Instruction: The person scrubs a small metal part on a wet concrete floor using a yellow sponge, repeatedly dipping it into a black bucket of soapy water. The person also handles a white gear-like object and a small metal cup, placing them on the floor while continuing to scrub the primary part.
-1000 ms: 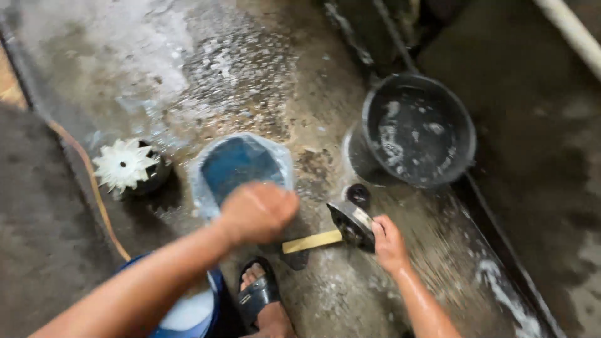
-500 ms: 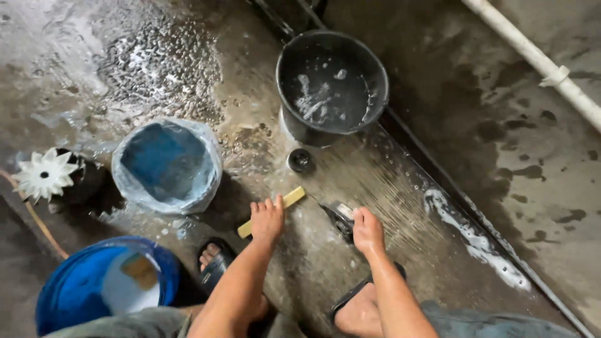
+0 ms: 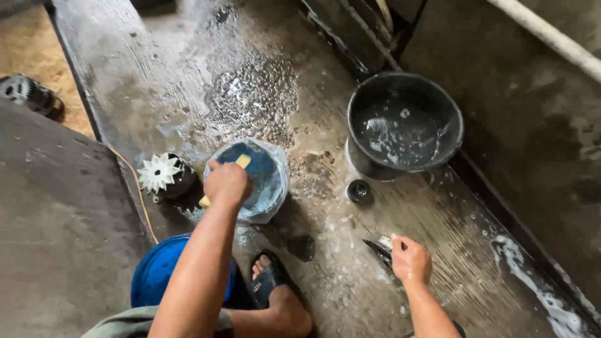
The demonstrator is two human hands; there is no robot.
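My left hand [image 3: 226,183] is closed around a yellow-handled brush [image 3: 241,161], whose tip dips into a small blue tub lined with clear plastic [image 3: 273,181]. My right hand [image 3: 410,258] rests low on the wet floor and grips a dark metal part [image 3: 379,247] that lies there. A small black round cap [image 3: 359,190] sits on the floor between the tub and a large dark bucket [image 3: 405,125] holding soapy water.
A white toothed fan wheel on a dark motor part [image 3: 161,175] lies left of the tub. A blue bucket [image 3: 156,275] stands by my sandalled foot [image 3: 270,281]. A white pipe [image 3: 551,37] runs along the right wall; foam streaks [image 3: 551,300] lie bottom right.
My left hand has lifted the brush off the floor and carried it left into the blue tub. My right hand stays on the metal part. The camera view has shifted.
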